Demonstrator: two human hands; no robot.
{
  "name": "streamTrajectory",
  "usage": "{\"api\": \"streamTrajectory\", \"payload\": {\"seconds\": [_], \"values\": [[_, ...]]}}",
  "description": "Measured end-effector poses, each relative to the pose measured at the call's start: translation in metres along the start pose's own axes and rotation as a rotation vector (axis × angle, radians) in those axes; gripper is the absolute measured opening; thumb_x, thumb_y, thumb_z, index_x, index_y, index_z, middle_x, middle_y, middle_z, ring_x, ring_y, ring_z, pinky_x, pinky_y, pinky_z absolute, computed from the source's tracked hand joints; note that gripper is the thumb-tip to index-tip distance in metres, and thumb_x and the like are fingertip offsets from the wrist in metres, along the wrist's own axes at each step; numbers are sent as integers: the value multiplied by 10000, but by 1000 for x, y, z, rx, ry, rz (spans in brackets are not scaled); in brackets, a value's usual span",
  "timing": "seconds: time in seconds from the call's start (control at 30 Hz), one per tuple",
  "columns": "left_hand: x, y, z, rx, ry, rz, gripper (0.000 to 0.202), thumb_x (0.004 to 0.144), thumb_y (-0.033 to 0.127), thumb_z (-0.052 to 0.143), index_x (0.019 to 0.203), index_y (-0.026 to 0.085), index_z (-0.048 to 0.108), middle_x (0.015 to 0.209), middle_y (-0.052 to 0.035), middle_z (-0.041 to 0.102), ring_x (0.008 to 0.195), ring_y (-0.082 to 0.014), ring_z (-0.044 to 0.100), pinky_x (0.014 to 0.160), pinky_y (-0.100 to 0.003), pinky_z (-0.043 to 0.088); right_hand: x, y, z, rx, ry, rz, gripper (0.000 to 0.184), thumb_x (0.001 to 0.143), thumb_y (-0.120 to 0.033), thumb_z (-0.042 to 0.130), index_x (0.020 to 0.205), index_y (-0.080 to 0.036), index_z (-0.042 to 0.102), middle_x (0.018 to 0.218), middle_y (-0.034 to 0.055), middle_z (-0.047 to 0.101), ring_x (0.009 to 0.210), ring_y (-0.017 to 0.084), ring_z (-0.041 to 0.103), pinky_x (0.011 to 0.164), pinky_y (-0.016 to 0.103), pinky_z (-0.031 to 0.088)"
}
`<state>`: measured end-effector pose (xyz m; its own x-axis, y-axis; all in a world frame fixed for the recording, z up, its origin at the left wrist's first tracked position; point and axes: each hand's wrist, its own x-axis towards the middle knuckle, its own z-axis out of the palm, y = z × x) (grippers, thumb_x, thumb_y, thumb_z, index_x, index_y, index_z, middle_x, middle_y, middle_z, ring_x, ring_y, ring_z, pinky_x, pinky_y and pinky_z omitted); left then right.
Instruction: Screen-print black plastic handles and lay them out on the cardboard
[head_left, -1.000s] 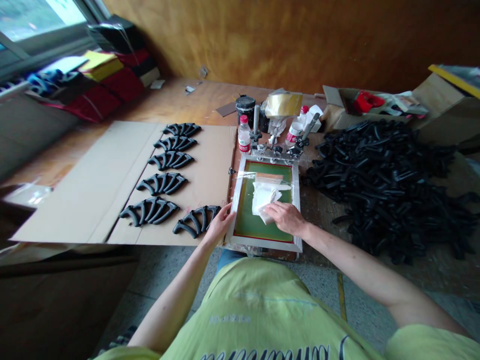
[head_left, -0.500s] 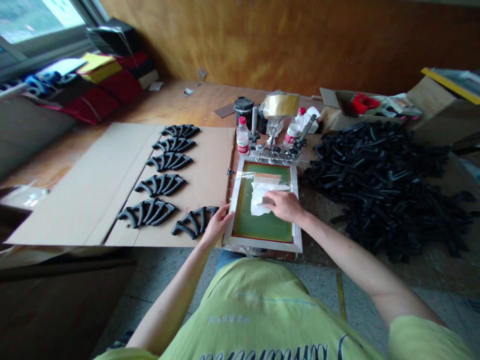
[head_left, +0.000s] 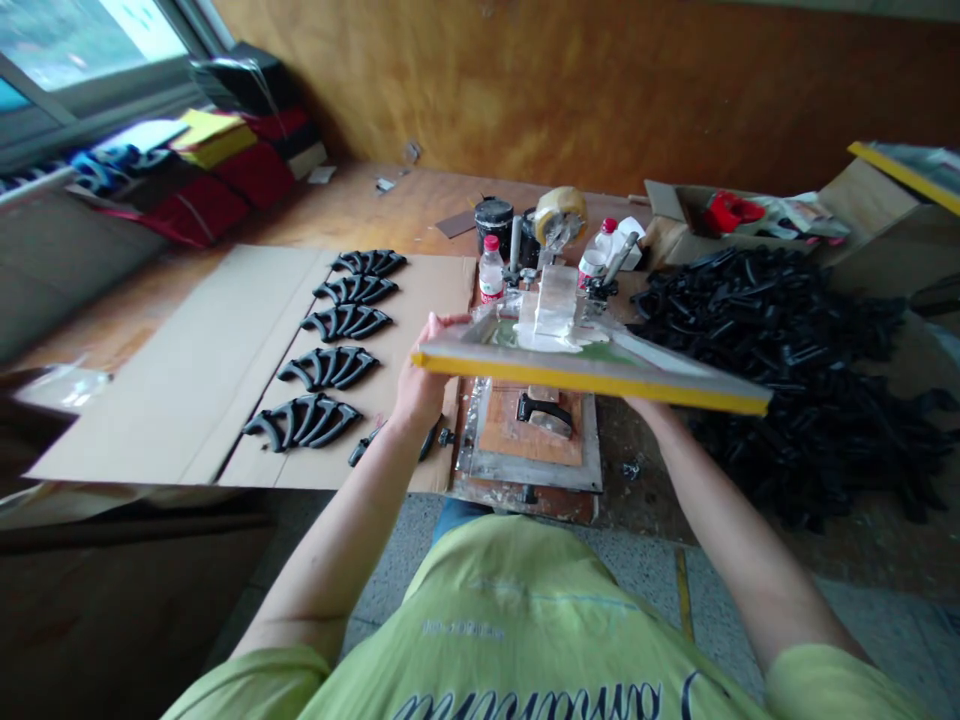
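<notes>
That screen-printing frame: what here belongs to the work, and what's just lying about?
Work: the frame, left hand, right hand, black handle on the wooden board, black handles on the cardboard, black heap.
Probably lying about: water bottle, red bundles by the window.

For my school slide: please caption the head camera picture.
Left hand and right hand hold up a silkscreen frame beside rows of black parts.

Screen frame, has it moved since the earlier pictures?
Yes. The screen frame has swung upward: its near edge is now lifted high above the brown pad, while its far side stays at the hinge clamps, which have not shifted.
</notes>
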<state>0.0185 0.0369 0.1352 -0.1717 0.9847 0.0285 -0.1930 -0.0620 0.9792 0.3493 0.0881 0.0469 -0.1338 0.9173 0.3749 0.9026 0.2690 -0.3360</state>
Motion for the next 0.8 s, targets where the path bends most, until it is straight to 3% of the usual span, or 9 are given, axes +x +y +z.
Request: {"api": "streamTrajectory", "payload": {"seconds": [0.13, 0.23, 0.33, 0.4, 0.47, 0.57, 0.63, 0.67, 0.8], "values": [[37, 24, 25, -49, -42, 62, 525, 890, 667, 467, 1141, 228, 611, 917, -48, 725, 839, -157, 691, 635, -228, 547, -48, -33, 41, -20, -260, -46, 222, 865, -393, 676, 865, -171, 677, 899, 70, 703, 835, 183, 657, 760, 269, 525], [32, 13, 31, -98, 30, 53, 544, 886, 669, 478, 1187, 226, 575, 942, -56, 730, 812, -145, 694, 627, -221, 545, -61, -58, 55, -97, -432, 14, 190, 922, -357, 606, 908, -169, 629, 991, 127, 666, 991, 240, 619, 871, 322, 463], [-11, -29, 29, -82, -20, -157, 563, 835, 668, 568, 1135, 192, 593, 944, -76, 737, 757, -156, 695, 604, -234, 545, -64, -80, 53, -109, -463, 176, 206, 990, -340, 483, 983, -166, 592, 953, 124, 679, 901, 227, 636, 783, 305, 450], [-51, -64, 27, 10, -249, -510, 610, 772, 681, 639, 1071, 149, 631, 973, -135, 740, 782, -214, 711, 587, -278, 556, -70, -99, 50, -69, -405, 214, 223, 1006, -345, 447, 1001, -168, 582, 945, 118, 685, 887, 223, 636, 765, 303, 449], [-85, -93, 26, -18, -265, -691, 608, 768, 689, 636, 1073, 163, 631, 1074, -149, 724, 905, -253, 714, 619, -303, 571, -80, -120, 50, 0, -342, 101, 212, 1003, -333, 453, 974, -175, 590, 954, 115, 681, 935, 232, 621, 800, 316, 456], [-106, -117, 18, -153, -90, -726, 544, 775, 665, 642, 968, 157, 613, 1026, -122, 719, 888, -225, 718, 648, -288, 573, -94, -133, 44, 137, -356, -211, 187, 996, -280, 460, 960, -197, 623, 969, 88, 680, 983, 225, 600, 865, 328, 460], [-102, -121, -2, -137, 25, -689, 510, 759, 640, 671, 888, 154, 584, 936, -94, 716, 760, -189, 721, 601, -259, 559, -97, -112, 34, 145, -379, -272, 199, 989, -225, 450, 1017, -213, 646, 1027, 73, 683, 1001, 212, 596, 886, 325, 461], [-99, -122, -18, -92, 81, -666, 493, 758, 630, 676, 853, 160, 563, 901, -80, 713, 706, -174, 715, 574, -246, 548, -97, -91, 27, 100, -380, -229, 217, 977, -196, 453, 1060, -217, 652, 1076, 74, 678, 1018, 213, 594, 885, 325, 464], [-97, -130, -104, 183, 372, -608, 426, 852, 597, 558, 766, 194, 450, 799, -58, 701, 639, -160, 708, 580, -249, 550, -95, 27, 2, -354, -472, 117, 359, 884, -86, 457, 1159, -195, 661, 1200, 127, 628, 1047, 269, 583, 784, 363, 480]]}}
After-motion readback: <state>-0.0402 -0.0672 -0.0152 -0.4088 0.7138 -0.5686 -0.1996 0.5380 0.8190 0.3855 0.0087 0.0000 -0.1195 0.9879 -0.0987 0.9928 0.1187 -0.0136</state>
